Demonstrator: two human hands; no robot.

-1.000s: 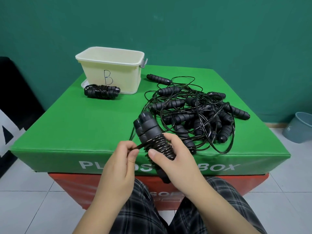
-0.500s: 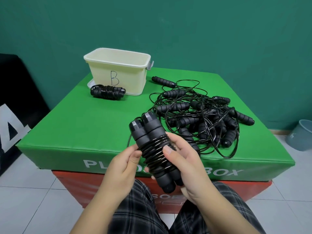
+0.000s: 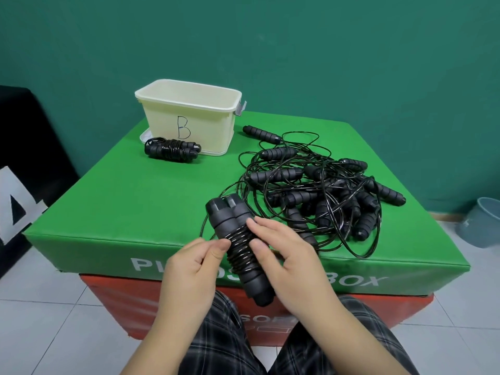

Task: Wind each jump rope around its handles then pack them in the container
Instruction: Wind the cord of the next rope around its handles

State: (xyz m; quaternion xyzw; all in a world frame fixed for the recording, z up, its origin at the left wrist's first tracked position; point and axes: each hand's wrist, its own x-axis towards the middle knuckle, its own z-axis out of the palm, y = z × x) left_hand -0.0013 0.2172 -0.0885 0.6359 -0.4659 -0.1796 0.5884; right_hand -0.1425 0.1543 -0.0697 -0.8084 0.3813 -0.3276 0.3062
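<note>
A person seated before a green padded plyo box (image 3: 113,212) grips a pair of black foam jump-rope handles (image 3: 238,247) side by side above the box's near edge, thin black cord coiled tightly around their middle. The right hand (image 3: 286,255) curls round the bundle from the right, thumb lying across the coils, while the left hand (image 3: 189,263) pinches the cord at the left side of the winding, between thumb and forefinger. The foam looks light and soft enough to give good purchase; the glossy cord looks springy and slick, likely to unwind if released, so the firmest hold is probably across the coils themselves, both handles clamped together. A loose run of cord trails from the bundle towards the tangled heap of black ropes and handles (image 3: 324,190) on the right of the box. One already wound black rope bundle (image 3: 171,150) lies just in front of the cream plastic container marked "B" (image 3: 189,117), not inside it. Compared with half a second ago, the bundle sits tilted much the same, with the left hand's pinch brought in closer against the coils.
</note>
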